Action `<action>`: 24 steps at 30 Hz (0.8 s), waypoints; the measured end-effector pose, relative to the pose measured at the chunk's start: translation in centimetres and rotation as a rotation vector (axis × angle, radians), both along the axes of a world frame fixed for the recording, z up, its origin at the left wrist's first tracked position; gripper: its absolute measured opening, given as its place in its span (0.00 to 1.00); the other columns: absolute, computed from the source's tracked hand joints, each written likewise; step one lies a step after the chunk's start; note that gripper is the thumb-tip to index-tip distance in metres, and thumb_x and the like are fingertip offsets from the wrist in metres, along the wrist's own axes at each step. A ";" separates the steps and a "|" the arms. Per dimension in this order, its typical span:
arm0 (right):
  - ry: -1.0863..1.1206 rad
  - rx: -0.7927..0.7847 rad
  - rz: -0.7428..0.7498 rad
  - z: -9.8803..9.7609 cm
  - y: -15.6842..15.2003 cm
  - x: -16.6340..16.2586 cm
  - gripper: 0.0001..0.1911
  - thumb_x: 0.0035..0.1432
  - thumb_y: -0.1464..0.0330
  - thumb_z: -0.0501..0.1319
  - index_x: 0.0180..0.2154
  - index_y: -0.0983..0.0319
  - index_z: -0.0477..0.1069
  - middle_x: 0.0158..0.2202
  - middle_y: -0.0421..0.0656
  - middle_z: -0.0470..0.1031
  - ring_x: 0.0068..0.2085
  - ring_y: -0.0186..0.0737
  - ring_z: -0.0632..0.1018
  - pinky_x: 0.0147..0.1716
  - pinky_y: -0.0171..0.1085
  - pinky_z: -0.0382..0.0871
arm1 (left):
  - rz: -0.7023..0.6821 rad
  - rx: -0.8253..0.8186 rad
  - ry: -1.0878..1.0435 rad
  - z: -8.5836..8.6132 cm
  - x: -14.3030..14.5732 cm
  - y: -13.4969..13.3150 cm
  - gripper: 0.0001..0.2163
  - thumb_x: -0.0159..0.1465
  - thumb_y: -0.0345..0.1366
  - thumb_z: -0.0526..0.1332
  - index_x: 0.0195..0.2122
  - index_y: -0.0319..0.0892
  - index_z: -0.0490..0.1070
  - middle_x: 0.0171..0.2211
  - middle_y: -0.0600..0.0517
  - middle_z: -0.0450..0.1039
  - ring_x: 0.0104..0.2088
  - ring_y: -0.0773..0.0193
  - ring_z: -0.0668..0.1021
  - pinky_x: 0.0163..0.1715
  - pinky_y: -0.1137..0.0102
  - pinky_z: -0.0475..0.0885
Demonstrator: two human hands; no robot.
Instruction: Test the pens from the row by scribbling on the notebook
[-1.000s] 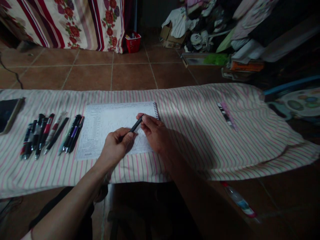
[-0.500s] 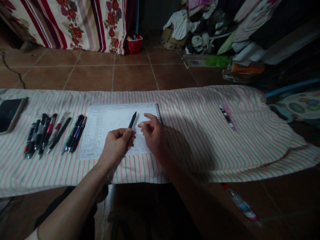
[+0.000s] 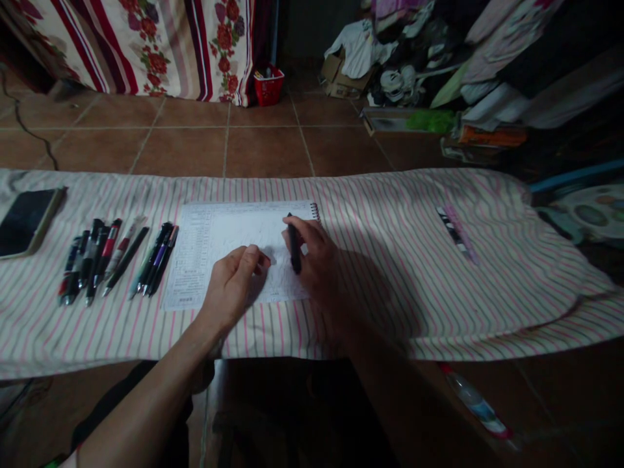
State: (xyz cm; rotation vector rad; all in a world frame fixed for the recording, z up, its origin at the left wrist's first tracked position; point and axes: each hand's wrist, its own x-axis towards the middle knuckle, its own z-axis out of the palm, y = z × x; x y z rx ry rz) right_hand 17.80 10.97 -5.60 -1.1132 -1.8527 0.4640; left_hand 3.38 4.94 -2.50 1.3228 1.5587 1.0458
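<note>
"Where's the pen?"

"In your right hand (image 3: 314, 266), a black pen (image 3: 294, 244) gripped by the barrel between thumb and fingers, over the right half of the printed sheet on a spiral-bound notebook (image 3: 238, 253)."

"How does it lie?"

"Nearly upright, its long axis running far to near, with the upper end tipped slightly toward the far left. The hand hides too much to tell whether the lower end touches the paper."

"And my left hand (image 3: 231, 283)?"

"Relaxed and loosely curled, holding nothing that I can see. Its fingertips (image 3: 256, 255) rest on the sheet just left of the pen, so both hands are close to it, but only the right has hold."

"What else is around me?"

"A row of pens (image 3: 117, 260) lies on the striped cloth (image 3: 487, 312) just left of the notebook, closer to your left hand than your right. Farther left is a phone (image 3: 26, 221) — dark screen up — and well off to the right, a slim patterned item (image 3: 455, 227)."
</note>
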 end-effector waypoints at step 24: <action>0.493 -0.539 0.091 1.1 4.1 -9.6 0.12 0.52 0.57 0.60 0.31 0.60 0.71 0.22 0.37 0.73 0.22 0.31 0.72 0.21 0.30 0.65 | 0.149 0.388 0.924 -2.9 -3.8 1.7 0.13 0.61 0.31 0.53 0.46 0.35 0.69 0.50 0.40 0.69 0.53 0.46 0.65 0.51 0.52 0.65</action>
